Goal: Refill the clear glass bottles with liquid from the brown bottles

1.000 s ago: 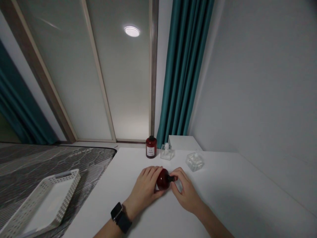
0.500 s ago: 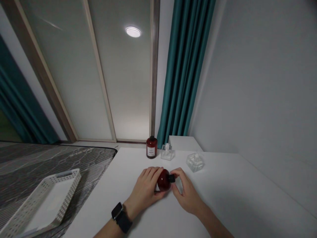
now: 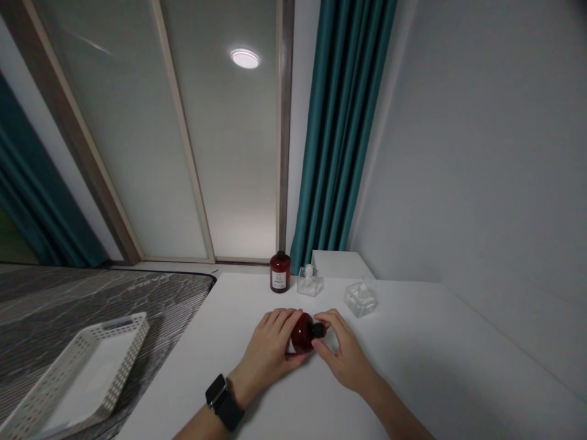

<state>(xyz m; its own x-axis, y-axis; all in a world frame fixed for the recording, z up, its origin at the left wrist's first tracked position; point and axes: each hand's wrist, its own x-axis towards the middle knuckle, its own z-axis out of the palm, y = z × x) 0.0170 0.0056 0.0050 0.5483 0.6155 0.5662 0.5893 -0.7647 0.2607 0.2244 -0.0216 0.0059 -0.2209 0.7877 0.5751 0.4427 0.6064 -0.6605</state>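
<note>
Your left hand (image 3: 271, 348) has a closed grip around the body of the red-brown bottle (image 3: 301, 335); your right thumb and fingers are curled in at its black cap (image 3: 318, 330), contact unclear. That bottle is tipped, cap toward your right, on the near side of the upright labelled bottle (image 3: 280, 273). Clear bottle (image 3: 310, 282) sits just right of the labelled one; clear faceted container (image 3: 361, 299) is farther right of it, both on the table (image 3: 238, 299). My read: you're working at the cap, so keep the body steady. Your left hand hides part of the body; can't tell if it touches the table.
</note>
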